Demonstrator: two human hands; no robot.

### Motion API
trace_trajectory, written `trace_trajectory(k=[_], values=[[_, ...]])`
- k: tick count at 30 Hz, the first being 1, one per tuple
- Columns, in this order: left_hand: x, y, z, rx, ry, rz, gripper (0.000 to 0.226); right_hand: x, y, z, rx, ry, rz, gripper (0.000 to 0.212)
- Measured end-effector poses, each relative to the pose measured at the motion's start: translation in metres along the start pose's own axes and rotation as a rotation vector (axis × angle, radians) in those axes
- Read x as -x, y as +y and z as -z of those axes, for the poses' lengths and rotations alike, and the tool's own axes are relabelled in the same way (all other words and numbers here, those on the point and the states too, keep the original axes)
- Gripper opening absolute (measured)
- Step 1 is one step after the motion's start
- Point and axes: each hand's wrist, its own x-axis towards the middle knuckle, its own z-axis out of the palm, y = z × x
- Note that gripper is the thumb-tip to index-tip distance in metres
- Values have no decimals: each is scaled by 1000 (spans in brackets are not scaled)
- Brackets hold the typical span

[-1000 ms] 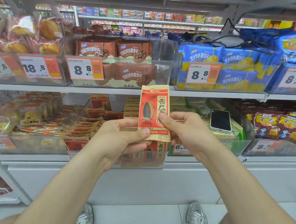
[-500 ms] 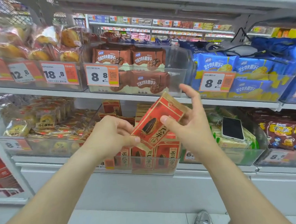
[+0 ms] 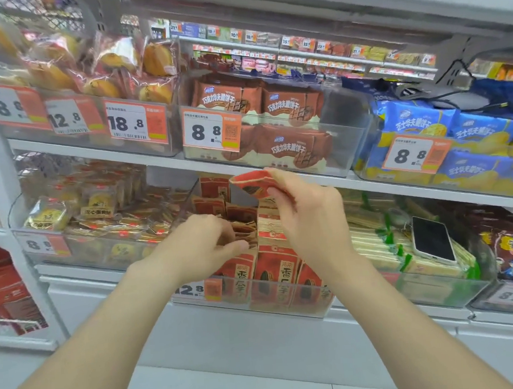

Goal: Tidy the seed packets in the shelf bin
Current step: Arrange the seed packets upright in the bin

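Our left hand (image 3: 210, 246) pinches the upright red-and-tan paper seed packets (image 3: 273, 273) in the clear plastic shelf bin (image 3: 287, 309); our right hand (image 3: 308, 218) grips one red paper packet (image 3: 253, 185) above them. Next, we judge, it needs slotting into the row.

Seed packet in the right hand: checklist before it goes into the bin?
1. Grip: right hand pinches the seed packet at its top edge: ok.
2. Orientation: seed packet is tilted, not upright like the front row: not ok.
3. Position: seed packet is held over the bin: ok.
4. Slot: left hand is among the packets behind the front row; whether a gap is open: cannot tell.
5. Front row upright, faces forward: ok.
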Motion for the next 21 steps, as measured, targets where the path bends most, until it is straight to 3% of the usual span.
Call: trace_trajectory(k=[3,8,17,21], values=[[-2,-11,2,-29,-52,-86,54,-8,5,-32,142,-135,91,43],[-11,-24,-4,-96,-15,-126,49,-31,16,-75,325,-439,83,53],[-17,-33,-12,-100,39,-179,44,-48,21,-119,502,-829,-187,33],[-18,-35,-11,-85,48,-192,44,-57,30,-139,499,-923,-299,43]])
